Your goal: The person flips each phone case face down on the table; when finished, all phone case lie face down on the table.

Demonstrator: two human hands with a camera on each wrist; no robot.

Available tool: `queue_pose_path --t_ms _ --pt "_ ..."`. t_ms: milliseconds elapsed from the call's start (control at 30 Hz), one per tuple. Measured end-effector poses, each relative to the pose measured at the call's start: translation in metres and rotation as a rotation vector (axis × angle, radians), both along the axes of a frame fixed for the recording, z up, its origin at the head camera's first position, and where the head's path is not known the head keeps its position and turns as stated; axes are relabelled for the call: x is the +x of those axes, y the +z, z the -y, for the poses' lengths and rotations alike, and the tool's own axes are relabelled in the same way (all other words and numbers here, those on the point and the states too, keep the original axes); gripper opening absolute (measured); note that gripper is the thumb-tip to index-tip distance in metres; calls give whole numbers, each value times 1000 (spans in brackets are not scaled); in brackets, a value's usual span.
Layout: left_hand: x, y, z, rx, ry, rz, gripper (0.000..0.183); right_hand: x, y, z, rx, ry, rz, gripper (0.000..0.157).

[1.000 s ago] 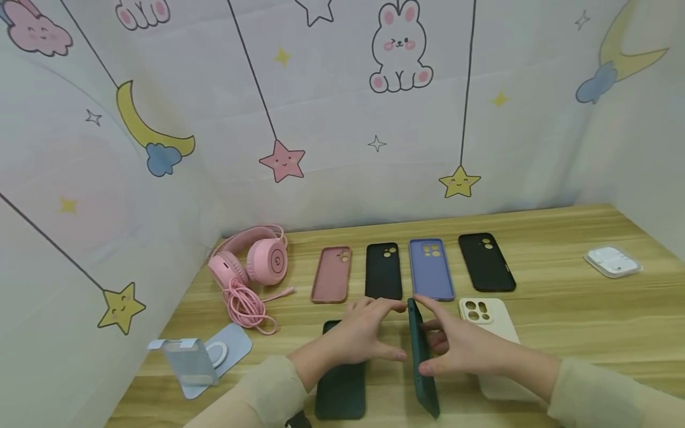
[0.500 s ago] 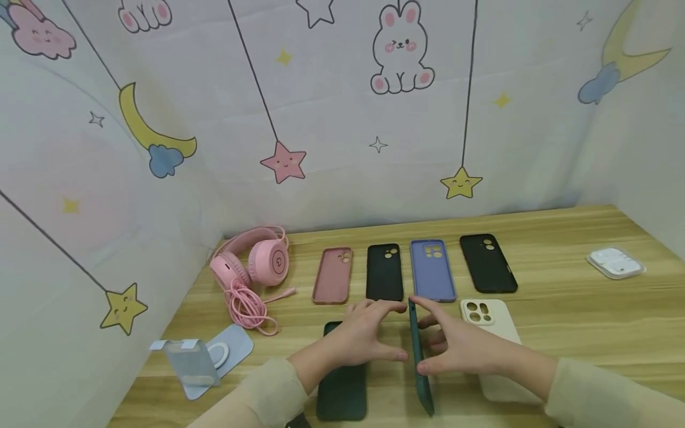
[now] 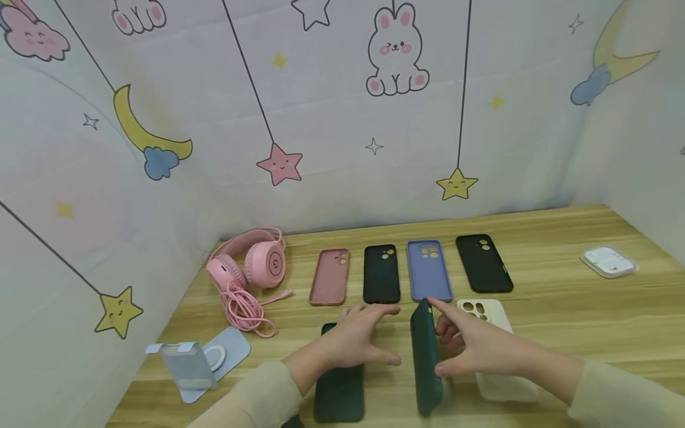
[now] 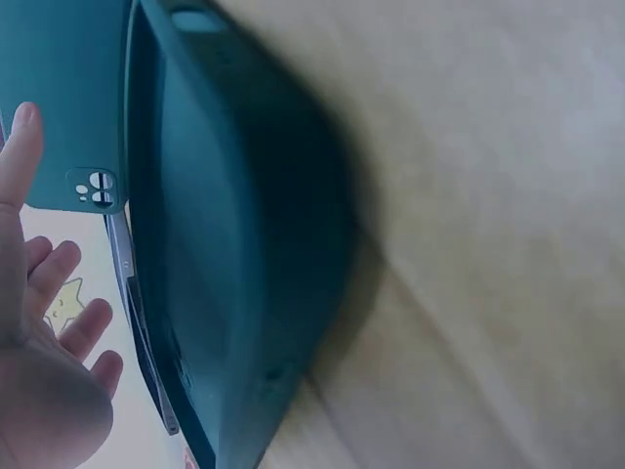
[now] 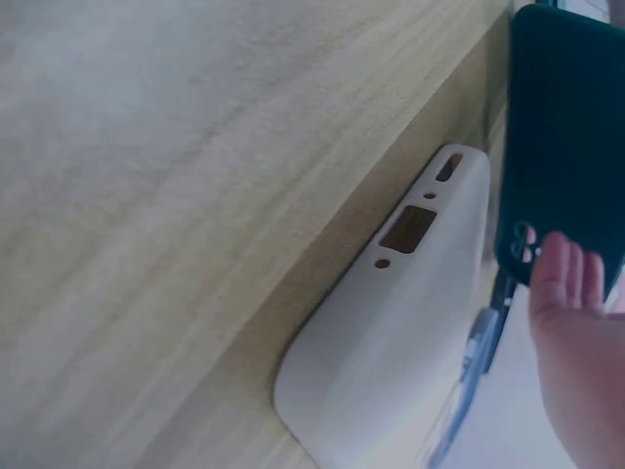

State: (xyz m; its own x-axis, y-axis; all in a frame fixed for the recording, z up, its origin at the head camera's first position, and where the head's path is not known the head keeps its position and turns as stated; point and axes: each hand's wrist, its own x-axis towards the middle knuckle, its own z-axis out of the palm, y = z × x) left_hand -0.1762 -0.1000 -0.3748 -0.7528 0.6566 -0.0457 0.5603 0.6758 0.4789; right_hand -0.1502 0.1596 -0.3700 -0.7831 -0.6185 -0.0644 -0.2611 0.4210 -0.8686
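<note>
In the head view, my right hand holds a dark green phone case on edge, index finger at its top corner and thumb lower on its near side. The right wrist view shows this case with its camera cutouts near the fingers. My left hand is apart from it, thumb and fingers spread with nothing between them. Under the left wrist lies a second dark green phone case, partly hidden; its raised rim looms close in the left wrist view. A cream phone case lies beneath my right forearm.
Along the back lie a pink case, a black case, a purple case and another black case. Pink headphones and a light-blue stand are left; boxed white earphones sit right.
My right hand has shifted slightly right and turned the green case, so more of its broad face shows to the head camera. The left hand stays nearly still.
</note>
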Motion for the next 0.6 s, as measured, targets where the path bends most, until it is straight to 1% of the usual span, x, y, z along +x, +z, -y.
queue_pose_path --t_ms 100,167,367,467,600 --pt "0 -2 0 -22 -13 1 80 1 1 -2 -38 3 26 106" --pt "1 -3 -1 -32 -20 4 80 1 0 -3 -54 6 25 105" --pt "1 -4 -2 -21 -35 36 79 3 -2 -7 -66 -3 35 104" --pt "0 -4 -2 -38 -40 34 79 2 -3 -6 -52 -11 49 104" --pt "-1 -4 0 -74 -28 33 80 -1 -5 0 4 -7 65 105"
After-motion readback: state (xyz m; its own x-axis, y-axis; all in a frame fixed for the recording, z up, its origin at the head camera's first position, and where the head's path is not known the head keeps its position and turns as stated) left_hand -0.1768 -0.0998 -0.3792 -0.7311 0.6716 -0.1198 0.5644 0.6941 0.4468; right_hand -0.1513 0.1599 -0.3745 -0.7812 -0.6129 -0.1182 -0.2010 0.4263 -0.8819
